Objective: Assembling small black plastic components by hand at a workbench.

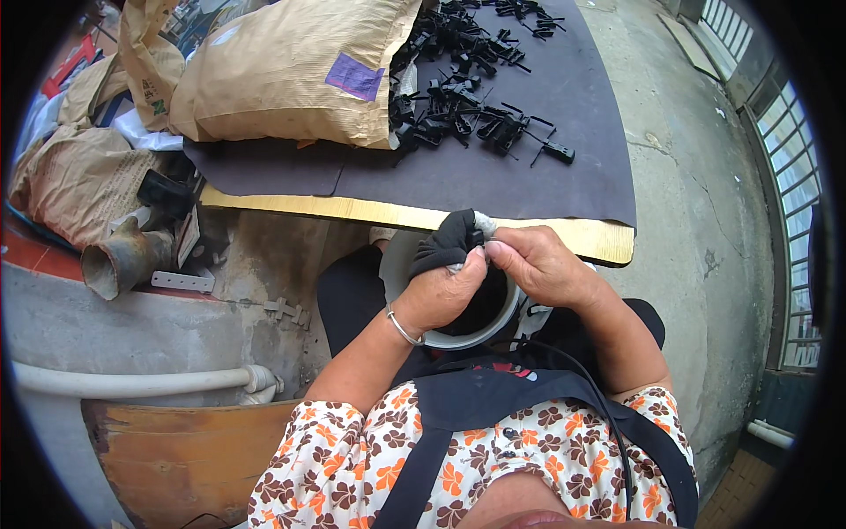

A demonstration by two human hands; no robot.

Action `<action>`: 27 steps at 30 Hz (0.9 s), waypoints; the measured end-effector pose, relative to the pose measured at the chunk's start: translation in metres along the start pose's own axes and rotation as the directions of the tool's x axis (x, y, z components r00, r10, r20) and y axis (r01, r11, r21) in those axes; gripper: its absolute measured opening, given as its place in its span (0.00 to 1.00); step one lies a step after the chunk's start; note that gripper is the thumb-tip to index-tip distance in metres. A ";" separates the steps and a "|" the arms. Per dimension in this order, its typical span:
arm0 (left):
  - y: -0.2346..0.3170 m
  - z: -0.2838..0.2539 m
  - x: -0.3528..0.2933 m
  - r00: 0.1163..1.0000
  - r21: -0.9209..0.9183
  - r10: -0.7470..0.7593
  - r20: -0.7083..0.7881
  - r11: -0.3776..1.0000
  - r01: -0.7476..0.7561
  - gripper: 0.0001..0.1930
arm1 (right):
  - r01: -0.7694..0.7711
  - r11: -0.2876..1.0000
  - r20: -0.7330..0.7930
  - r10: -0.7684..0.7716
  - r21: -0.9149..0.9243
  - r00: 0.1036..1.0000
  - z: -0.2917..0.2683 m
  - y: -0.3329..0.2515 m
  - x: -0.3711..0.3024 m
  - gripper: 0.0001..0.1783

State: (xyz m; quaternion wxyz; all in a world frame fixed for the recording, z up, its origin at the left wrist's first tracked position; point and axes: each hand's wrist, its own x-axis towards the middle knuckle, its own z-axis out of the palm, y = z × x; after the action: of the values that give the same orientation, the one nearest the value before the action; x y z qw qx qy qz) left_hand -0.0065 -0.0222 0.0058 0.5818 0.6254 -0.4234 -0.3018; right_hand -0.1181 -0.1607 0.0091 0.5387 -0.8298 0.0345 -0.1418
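Observation:
My left hand (445, 286) has black and grey cloth (448, 240) wrapped over its fingers and a silver bangle at the wrist. It is closed on a small black plastic part (478, 238), mostly hidden by the fingers. Against that part my bare right hand (548, 266) presses thumb and fingertips together in a pinch. Both hands are held over a pale bucket (393, 264) between my knees, with dark contents inside. Ahead on the table, several similar black plastic parts (458, 101) with thin prongs lie in a loose heap.
A large brown paper sack (282, 75) lies on the dark table cover (564, 115), its mouth by the heap. The wooden table edge (370, 207) runs just beyond my hands. To the left are another paper sack (79, 189), a rusty metal pipe (123, 260) and a white pipe (132, 383).

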 end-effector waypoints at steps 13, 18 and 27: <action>-0.002 -0.023 -0.003 0.978 0.644 0.192 0.086 0.738 -0.201 0.12 | -0.336 0.735 -0.518 -0.025 -0.589 0.855 -0.042 0.029 0.014 0.12; -0.010 -0.024 0.003 0.935 0.668 0.353 -0.021 0.701 -0.249 0.12 | -0.512 0.562 -0.551 0.116 -0.650 0.826 -0.064 0.048 0.020 0.15; 0.002 -0.020 0.012 0.840 -0.649 -0.473 0.264 0.557 0.518 0.15 | 0.298 0.783 -0.101 -0.414 -0.546 0.905 -0.031 0.005 0.000 0.21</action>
State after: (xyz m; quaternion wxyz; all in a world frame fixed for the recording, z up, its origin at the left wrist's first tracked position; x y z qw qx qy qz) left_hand 0.0156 -0.0230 0.0121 0.6519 0.4420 -0.1009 -0.6078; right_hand -0.1258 -0.1899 0.0165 0.2514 -0.9145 -0.0286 -0.3156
